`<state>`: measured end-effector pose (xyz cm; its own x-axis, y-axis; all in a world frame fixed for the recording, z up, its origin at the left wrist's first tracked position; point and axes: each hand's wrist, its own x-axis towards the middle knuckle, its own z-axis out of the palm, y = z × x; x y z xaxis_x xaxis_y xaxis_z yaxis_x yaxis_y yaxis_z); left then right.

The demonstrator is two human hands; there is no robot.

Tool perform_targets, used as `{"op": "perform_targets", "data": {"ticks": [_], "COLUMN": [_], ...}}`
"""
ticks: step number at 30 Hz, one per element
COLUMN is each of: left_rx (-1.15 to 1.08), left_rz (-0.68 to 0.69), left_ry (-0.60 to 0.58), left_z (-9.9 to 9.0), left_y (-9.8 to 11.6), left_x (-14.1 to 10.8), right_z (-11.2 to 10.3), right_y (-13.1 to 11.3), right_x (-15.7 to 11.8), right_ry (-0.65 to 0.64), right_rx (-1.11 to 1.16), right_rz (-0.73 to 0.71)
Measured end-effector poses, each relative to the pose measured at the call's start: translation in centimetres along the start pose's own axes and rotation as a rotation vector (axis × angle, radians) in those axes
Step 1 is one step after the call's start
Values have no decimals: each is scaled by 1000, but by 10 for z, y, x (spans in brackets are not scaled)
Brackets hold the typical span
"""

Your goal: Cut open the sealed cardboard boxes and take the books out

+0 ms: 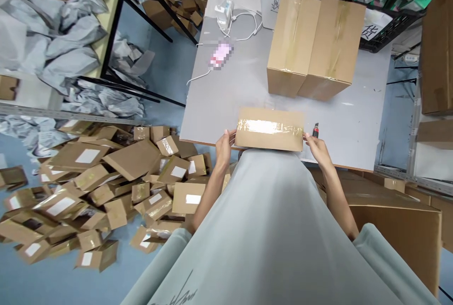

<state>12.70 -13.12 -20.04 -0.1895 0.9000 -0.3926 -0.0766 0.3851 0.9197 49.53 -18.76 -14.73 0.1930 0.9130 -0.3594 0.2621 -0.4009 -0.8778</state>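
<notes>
A small brown carton (269, 129) with shiny clear tape along its top lies at the near edge of the grey table (226, 93). My left hand (224, 147) grips its left end, and my right hand (317, 148) grips its right end, fingers against the cardboard. Just beyond my right hand lies a red and black box cutter (315, 130). Farther back, two larger taped cartons (293, 41) (334, 43) stand side by side.
A power strip (223, 10) with white cables and a pixelated pink object (221, 55) lie at the back left. A white bin (268, 3) and a black crate (389, 24) stand behind. Many cartons (132, 159) cover the left floor; a large open box (396, 229) is at right.
</notes>
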Motion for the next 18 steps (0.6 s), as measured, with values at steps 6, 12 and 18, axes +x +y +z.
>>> {"op": "perform_targets", "data": {"ticks": [6,12,18], "left_rx": [-45,-15,2], "left_rz": [-82,-234,-225], "left_ry": [48,31,28], "left_z": [-14,-11,-1], "left_y": [-36,-69,-82], "left_x": [4,19,17], "right_z": [-5,14,32], "right_y": [45,99,105], "right_x": [-2,8,5], "right_ry": [21,-35,-92], "right_rx": [154,175,198], "right_rz": [107,231,132]}}
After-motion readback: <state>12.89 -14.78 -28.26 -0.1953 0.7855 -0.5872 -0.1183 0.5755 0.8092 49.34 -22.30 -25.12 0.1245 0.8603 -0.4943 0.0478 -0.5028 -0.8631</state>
